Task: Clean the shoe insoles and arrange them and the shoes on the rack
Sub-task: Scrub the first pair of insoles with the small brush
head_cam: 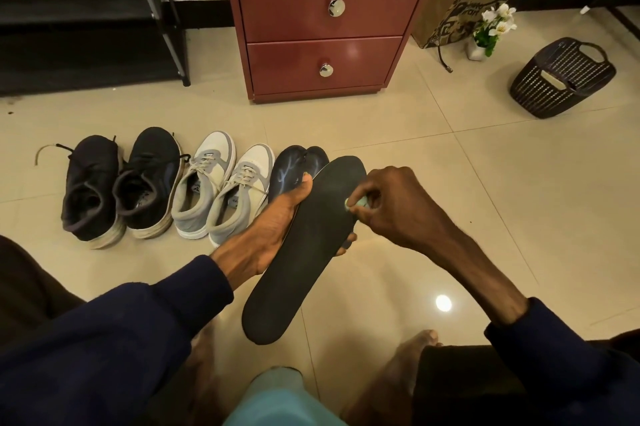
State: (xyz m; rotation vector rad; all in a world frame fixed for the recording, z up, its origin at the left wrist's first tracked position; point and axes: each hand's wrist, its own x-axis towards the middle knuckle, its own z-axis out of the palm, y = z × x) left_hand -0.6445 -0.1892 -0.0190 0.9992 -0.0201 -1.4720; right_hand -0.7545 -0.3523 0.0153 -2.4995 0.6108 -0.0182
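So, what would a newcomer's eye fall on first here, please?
The dark insole held up at centre: the left hand grips it while the right hand pinches a small pale-green thing against it. Behind, black shoes and grey-white shoes line the floor before a red cabinet.

You count two black sneakers (91, 190) at the left and two white-and-grey sneakers (221, 190) right of them. There are three insoles: one black insole (304, 252) near, two patterned insoles (287, 169) beyond. Far off stand one nightstand (325, 27), one paper bag (460, 0) and one basket (561, 79).
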